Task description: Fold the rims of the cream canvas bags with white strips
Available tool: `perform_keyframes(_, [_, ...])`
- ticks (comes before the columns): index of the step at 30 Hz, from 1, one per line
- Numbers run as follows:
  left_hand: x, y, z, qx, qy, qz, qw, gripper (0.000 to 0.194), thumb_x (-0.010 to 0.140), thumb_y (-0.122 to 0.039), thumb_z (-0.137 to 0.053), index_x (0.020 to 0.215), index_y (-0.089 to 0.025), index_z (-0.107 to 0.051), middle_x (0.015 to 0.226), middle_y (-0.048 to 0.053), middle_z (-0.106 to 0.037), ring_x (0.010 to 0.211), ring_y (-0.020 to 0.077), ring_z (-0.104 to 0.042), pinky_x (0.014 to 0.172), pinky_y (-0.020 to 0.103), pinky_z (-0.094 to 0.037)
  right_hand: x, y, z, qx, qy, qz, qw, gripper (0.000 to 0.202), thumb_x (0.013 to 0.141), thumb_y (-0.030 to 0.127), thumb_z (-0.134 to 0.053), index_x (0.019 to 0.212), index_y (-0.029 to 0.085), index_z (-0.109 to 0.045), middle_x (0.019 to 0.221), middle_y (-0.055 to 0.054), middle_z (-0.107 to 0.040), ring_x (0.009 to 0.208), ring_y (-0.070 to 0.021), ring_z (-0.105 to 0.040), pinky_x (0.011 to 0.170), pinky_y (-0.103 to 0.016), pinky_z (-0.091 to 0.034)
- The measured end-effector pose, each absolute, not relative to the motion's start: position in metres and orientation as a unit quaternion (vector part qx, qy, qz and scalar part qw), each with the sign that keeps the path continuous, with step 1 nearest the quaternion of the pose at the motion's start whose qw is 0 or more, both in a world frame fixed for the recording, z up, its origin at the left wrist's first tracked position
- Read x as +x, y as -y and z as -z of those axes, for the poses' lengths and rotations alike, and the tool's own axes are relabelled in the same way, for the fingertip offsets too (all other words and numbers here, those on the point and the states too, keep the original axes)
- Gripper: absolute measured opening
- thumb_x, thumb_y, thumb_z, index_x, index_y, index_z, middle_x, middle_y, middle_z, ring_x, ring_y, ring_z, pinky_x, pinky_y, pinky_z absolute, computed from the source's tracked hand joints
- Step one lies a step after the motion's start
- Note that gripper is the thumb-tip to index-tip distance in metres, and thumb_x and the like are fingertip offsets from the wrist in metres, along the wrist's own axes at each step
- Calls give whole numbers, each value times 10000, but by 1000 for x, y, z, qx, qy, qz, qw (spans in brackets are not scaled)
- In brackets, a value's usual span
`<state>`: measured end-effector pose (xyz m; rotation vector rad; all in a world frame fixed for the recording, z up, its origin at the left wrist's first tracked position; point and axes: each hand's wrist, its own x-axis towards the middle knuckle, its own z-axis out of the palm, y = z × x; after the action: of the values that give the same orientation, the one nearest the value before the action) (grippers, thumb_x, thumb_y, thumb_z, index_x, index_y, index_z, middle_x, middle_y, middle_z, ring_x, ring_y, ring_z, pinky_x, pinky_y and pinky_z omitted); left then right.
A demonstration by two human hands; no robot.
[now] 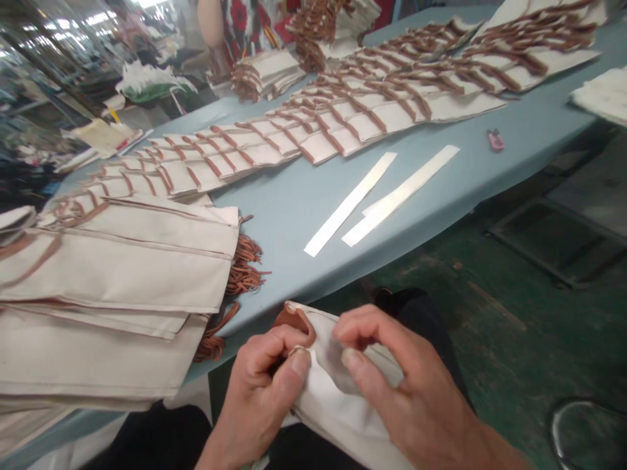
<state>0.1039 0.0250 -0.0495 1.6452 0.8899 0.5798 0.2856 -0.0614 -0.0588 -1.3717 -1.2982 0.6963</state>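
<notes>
Left hand point(264, 385): thumb and bent forefinger closed in a pinch on the edge of a cream cloth piece point(360, 418), near its brown edging point(304, 323). Right hand point(416, 385): fingertips nearly together over the same cloth; blur hides whether they grip it. The left pinch probably steadies the edge so the right fingers can work beside it. The cloth piece lies between the hands, above the lap and just off the near edge of the table point(279, 222); it is pale, smooth and loosely folded, its brown edging curled. Beyond the grip: pale strips point(350, 203), laid flat, and an overlapping brown-edged row point(274, 140), perhaps fanned for easy lifting. Left of the grip: stacked cream pieces point(161, 254) with brown cords point(243, 264). Beyond, rightward: a small pink object point(495, 140).
</notes>
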Motion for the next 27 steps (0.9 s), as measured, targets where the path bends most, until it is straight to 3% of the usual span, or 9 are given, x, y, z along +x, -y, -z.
perform_keyframes(3, [99, -28, 45, 691, -373, -250, 567, 255, 937, -322, -645, 745, -159, -691, 617, -40, -507, 527, 82, -377, 478, 182, -290, 299, 41, 57, -489, 610, -304, 544, 220, 932, 106, -566, 1114, 211, -629, 1147, -45, -752, 861, -112, -700, 725, -190, -551])
perform_keyframes(5, [98, -30, 41, 690, -365, -249, 573, 273, 934, -340, -656, 733, -158, -689, 627, -29, -527, 549, 89, -402, 496, 181, -314, 305, 29, 54, -437, 657, -333, 516, 289, 928, 77, -576, 1186, 197, -632, 1183, -51, -761, 862, -103, -710, 705, -175, -545])
perform_keyframes(8, [99, -31, 37, 682, -355, -241, 593, 303, 945, -364, -645, 724, -158, -673, 623, -29, -528, 552, 89, -392, 508, 178, -327, 311, 16, 49, -393, 719, -333, 467, 220, 944, 82, -607, 1138, 170, -662, 1066, -38, -785, 820, -105, -715, 742, -184, -537])
perform_keyframes(11, [99, -32, 35, 681, -356, -226, 599, 315, 945, -360, -628, 707, -154, -641, 602, -39, -481, 540, 85, -362, 505, 180, -310, 314, 9, 46, -366, 778, -258, 441, 84, 1016, 141, -593, 1015, 157, -676, 964, -45, -791, 831, -121, -731, 754, -206, -517])
perform_keyframes(18, [104, -34, 33, 689, -374, -169, 598, 302, 885, -347, -608, 651, -158, -573, 578, -43, -417, 529, 91, -331, 487, 197, -282, 321, 11, 41, -390, 848, -112, 341, 282, 1088, 214, -503, 867, 170, -673, 743, -5, -734, 660, -134, -682, 607, -269, -439])
perform_keyframes(23, [108, -35, 33, 685, -372, -157, 606, 320, 904, -343, -602, 642, -170, -542, 580, -53, -389, 528, 88, -298, 480, 196, -264, 318, 13, 39, -415, 858, -101, 287, 269, 1048, 169, -505, 833, 175, -667, 719, -11, -711, 639, -151, -661, 567, -303, -384])
perform_keyframes(27, [108, -35, 36, 675, -374, -156, 617, 328, 906, -364, -611, 650, -168, -551, 580, -55, -388, 527, 88, -295, 476, 194, -258, 314, 13, 43, -449, 821, -134, 326, 215, 978, 135, -525, 819, 194, -657, 702, -1, -719, 623, -148, -655, 578, -284, -382])
